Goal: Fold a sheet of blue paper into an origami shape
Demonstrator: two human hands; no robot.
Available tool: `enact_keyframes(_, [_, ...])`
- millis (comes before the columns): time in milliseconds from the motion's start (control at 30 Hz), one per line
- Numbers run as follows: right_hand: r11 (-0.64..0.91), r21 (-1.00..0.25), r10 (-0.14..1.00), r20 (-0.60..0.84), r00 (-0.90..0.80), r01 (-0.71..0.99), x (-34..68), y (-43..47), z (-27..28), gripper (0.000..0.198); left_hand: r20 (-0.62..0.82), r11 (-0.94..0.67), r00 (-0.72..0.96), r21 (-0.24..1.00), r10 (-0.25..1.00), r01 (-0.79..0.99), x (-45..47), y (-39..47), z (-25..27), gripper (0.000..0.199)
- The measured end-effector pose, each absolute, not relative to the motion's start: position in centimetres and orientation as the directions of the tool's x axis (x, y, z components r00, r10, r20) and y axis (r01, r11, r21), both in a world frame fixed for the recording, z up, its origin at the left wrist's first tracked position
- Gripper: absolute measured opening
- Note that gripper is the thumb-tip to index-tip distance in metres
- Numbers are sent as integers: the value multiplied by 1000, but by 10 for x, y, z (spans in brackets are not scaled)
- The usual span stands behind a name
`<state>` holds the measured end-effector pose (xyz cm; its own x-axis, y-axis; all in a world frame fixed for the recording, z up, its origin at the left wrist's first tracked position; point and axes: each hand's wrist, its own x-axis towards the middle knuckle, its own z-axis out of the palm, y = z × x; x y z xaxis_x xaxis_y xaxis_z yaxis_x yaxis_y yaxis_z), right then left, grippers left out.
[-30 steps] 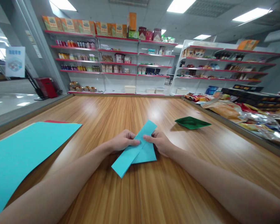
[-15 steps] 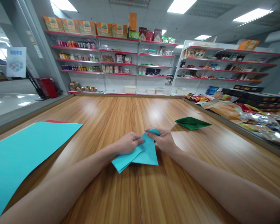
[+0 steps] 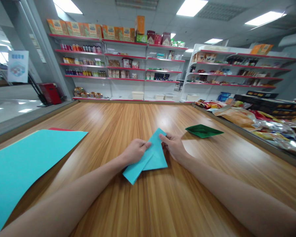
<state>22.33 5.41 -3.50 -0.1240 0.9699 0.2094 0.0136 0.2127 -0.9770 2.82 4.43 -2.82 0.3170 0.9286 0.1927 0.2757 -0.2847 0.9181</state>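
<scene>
A folded piece of light blue paper is held between both hands above the middle of the table. My left hand pinches its left edge, thumb on top and the other fingers mostly hidden beneath. On the upper right edge, my right hand grips the paper with thumb and fingers. The paper has a long folded strip running from its upper tip to the lower left, with a wider flap on the right. Further right lies a dark green folded paper, shaped like a pointed boat, apart from my right hand.
Large light blue sheets lie at the left, with a red sheet showing behind. Snack packets fill the area beyond the right edge of the wooden table. Stocked shelves stand behind.
My right hand's fingers have shifted along the upper edge of the light blue paper, so its tip shows more. The paper has turned slightly more upright.
</scene>
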Motion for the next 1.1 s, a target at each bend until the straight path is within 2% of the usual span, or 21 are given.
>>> enact_keyframes(67, [283,-950,958,287,12,128,225,57,-36,51,213,-251,174,937,961,242,27,49,-35,45])
enact_keyframes(133, [397,-841,874,468,127,366,226,55,-35,58,199,-207,61,958,978,199,25,54,-40,42])
enact_keyframes(167, [441,-755,819,560,128,485,225,52,-34,53,183,-184,26,968,983,168,25,55,-42,39])
enact_keyframes(233, [541,-593,760,648,-45,597,220,43,-31,37,152,-152,10,983,988,102,25,56,-43,33])
enact_keyframes(300, [636,-491,734,624,-268,596,213,33,-29,28,137,-138,36,989,990,44,27,54,-42,27])
enact_keyframes(367, [667,-422,721,572,-391,614,208,26,-30,28,128,-129,66,992,990,6,30,51,-40,23])
enact_keyframes(467, [679,-361,718,506,-477,639,204,22,-33,24,97,-93,121,995,988,-40,32,47,-37,22])
enact_keyframes(567, [695,-298,703,476,-529,655,203,21,-34,13,43,-38,180,999,983,-29,32,46,-34,30])
enact_keyframes(667, [726,-192,661,459,-593,660,202,19,-29,20,19,-28,212,999,977,42,33,45,-33,33])
enact_keyframes(800, [793,-66,575,411,-708,605,202,16,-22,24,45,-71,244,993,969,97,35,43,-34,25])
enact_keyframes(933, [803,-70,567,396,-722,592,204,15,-20,23,59,-84,235,992,970,94,36,41,-34,21])
enact_keyframes(1100, [744,-316,656,511,-555,588,198,11,-26,24,136,-146,125,986,983,76,35,41,-31,13])
